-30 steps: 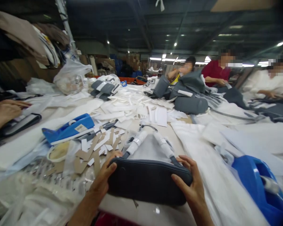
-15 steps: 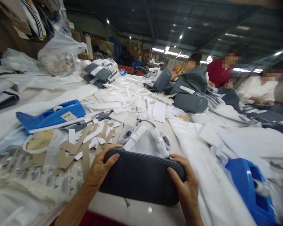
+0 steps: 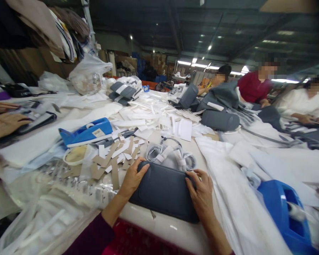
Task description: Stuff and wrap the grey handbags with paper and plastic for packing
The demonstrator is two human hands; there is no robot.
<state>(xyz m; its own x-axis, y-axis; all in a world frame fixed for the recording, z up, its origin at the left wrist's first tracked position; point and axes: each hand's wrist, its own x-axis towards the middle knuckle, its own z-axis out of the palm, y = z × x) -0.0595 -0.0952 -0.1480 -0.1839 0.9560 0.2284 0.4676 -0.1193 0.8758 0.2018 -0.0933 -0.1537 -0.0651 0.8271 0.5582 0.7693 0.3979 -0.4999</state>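
A dark grey bag (image 3: 163, 191) lies flat near the table's front edge. My left hand (image 3: 133, 179) grips its left end, thumb on top and fingers curled over the far corner. My right hand (image 3: 200, 193) presses on its right end with fingers curled over the top edge. Just beyond the bag lie its white-wrapped handles and coiled strap (image 3: 172, 156).
Cardboard and white paper strips (image 3: 117, 156) are scattered left of the bag. A blue tape dispenser (image 3: 86, 131) lies at the left, another (image 3: 284, 209) at the right on white sheets. A co-worker's hand (image 3: 2, 122) rests far left. Several people work at grey bags (image 3: 219, 118) across the table.
The bag was held up on edge and now lies flat on the table. Both hands stayed on its ends. The handles dropped flat behind it.
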